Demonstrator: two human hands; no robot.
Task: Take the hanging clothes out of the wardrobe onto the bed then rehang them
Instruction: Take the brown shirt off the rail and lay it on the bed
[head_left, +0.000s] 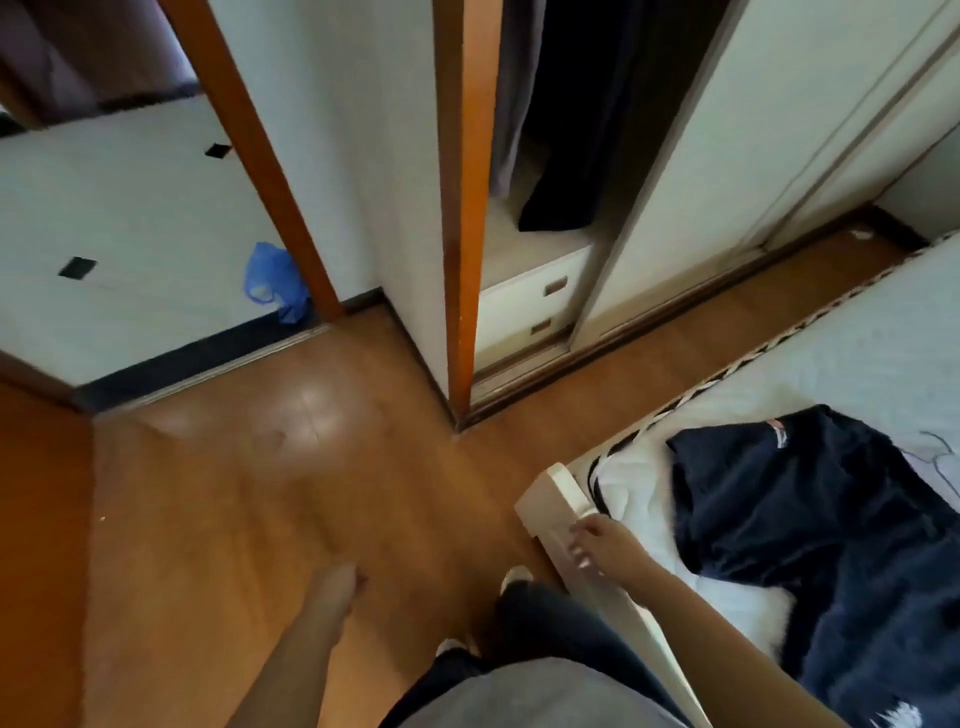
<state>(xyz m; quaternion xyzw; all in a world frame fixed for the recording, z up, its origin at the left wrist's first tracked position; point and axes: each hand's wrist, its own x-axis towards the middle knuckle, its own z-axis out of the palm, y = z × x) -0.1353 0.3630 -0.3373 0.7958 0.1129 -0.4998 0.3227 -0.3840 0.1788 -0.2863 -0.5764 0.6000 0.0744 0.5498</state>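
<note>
Right hand (597, 545): fingers loosely curled, holding nothing, just over the footboard (561, 512) of the bed (831, 353). Left hand (340, 577): hangs over the wood floor (234, 493), motion-blurred; cannot tell whether it is open or closed.
Clothes count: 3. One navy garment (805, 519) lies crumpled on the bed; small red-and-white label near its top edge, writing unreadable. Two hang in the open wardrobe (675, 156): one dark garment (576, 130), and one grey garment (514, 93) to its left. Below them are 2 drawers (535, 291), both closed.
One blue bag (275, 283) lies on the pale tiles past the doorway, contents not visible
</note>
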